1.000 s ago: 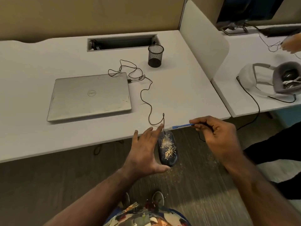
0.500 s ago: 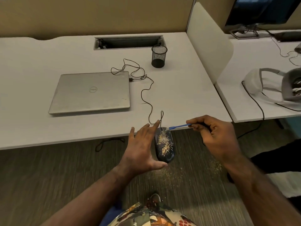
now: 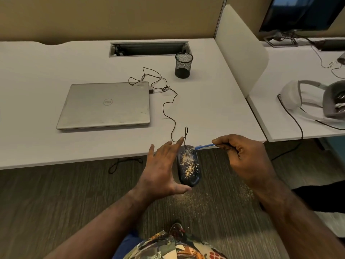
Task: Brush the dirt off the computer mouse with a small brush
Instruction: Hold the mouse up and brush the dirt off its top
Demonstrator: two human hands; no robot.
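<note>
A black wired computer mouse speckled with yellowish dirt is held out past the desk's front edge, above the floor. My left hand grips it from the left, thumb under its near end and fingers along its side. My right hand pinches a small blue brush, whose tip touches the far right top of the mouse. The mouse's thin cable runs back across the desk to the laptop's side.
A closed silver laptop lies on the white desk, with a black mesh pen cup behind. Yellow dirt is scattered on the carpet below. A white divider separates a neighbouring desk with a headset and monitor.
The brush tip has come down to the mouse's front right edge. Both hands keep their grip, and the view has shifted slightly.
</note>
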